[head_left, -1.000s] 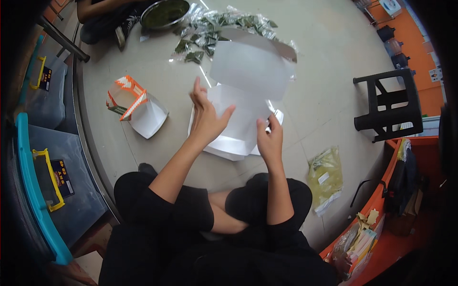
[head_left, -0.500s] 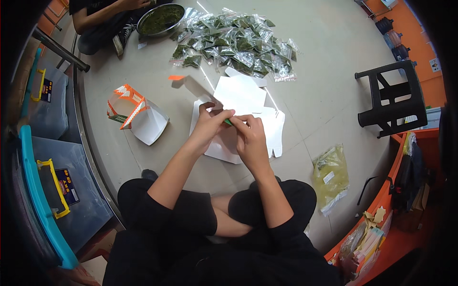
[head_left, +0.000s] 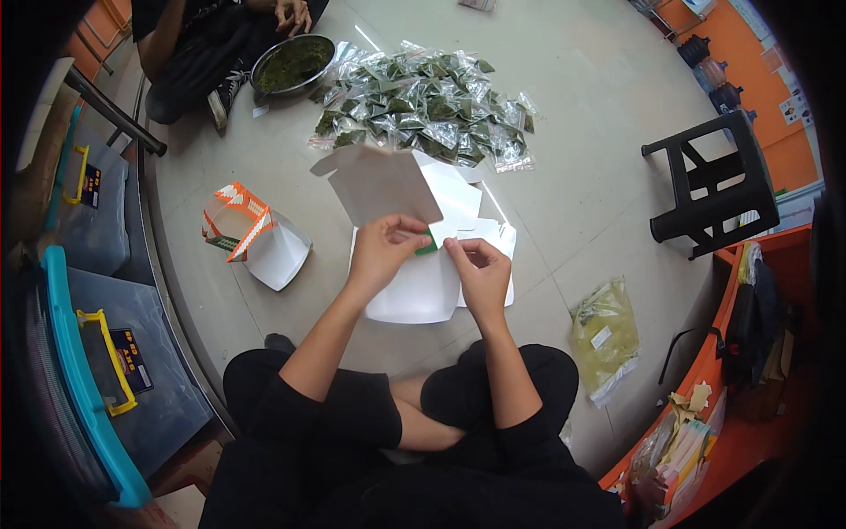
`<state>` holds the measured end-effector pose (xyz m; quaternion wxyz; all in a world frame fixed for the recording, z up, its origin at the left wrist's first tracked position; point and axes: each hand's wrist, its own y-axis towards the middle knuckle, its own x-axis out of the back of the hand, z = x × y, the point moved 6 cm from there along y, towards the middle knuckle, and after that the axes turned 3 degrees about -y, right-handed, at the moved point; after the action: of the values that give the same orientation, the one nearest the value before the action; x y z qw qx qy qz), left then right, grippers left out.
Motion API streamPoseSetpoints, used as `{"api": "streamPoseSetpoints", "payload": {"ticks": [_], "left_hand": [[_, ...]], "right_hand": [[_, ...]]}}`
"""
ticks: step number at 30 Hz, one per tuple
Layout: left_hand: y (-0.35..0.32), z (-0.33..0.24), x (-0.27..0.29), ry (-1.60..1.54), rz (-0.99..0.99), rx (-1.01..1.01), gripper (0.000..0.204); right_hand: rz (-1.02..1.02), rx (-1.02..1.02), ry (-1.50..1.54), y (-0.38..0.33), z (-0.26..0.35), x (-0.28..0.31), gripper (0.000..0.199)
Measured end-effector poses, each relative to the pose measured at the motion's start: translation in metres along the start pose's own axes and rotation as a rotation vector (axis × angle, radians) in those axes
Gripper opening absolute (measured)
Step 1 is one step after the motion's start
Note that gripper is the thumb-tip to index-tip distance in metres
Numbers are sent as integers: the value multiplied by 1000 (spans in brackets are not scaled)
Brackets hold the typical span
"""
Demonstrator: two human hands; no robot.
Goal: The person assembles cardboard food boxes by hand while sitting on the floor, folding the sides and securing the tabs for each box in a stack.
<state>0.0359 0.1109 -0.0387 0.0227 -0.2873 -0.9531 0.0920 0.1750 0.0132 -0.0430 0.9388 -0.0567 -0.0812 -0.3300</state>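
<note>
In front of my crossed legs I hold a white cardboard box blank (head_left: 412, 291), part of it folded up with its greyish flap (head_left: 379, 187) standing. My left hand (head_left: 386, 251) is closed on the fold, beside a small green patch of the card. Thumb and fingers of my right hand (head_left: 482, 271) pinch the card's edge just right of that patch. More flat white card (head_left: 454, 196) lies on the floor behind and under it. To the left stands a partly folded box (head_left: 280, 251) with orange patterned flaps.
A wide heap of small clear bags (head_left: 432, 106) with green contents covers the far floor. Beside it, a co-worker's hand (head_left: 293, 16) is above a metal bowl (head_left: 293, 66) of green stuff. A black stool (head_left: 718, 185) and yellowish plastic bag (head_left: 604, 326) are right; lidded bins (head_left: 132, 344) left.
The card has turned so its flap stands broad and upright toward the far left. Both hands have come slightly nearer me, and the right has moved a little away from the left.
</note>
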Motion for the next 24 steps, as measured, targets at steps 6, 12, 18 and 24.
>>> {"api": "streamPoseSetpoints", "payload": {"ticks": [6,12,18,24], "left_hand": [[-8,21,-6,92,114,-334,23],[-13,21,-8,-48,-15,81,33],[-9,37,0,-317,-50,147,46],[-9,36,-2,-249,6,129,63]], "right_hand": [[13,-104,135,-2,-8,-4,21],[82,-151,95,-1,-3,-6,21],[79,19,69,-2,5,-4,20],[97,-61,93,-3,6,-3,22]]}}
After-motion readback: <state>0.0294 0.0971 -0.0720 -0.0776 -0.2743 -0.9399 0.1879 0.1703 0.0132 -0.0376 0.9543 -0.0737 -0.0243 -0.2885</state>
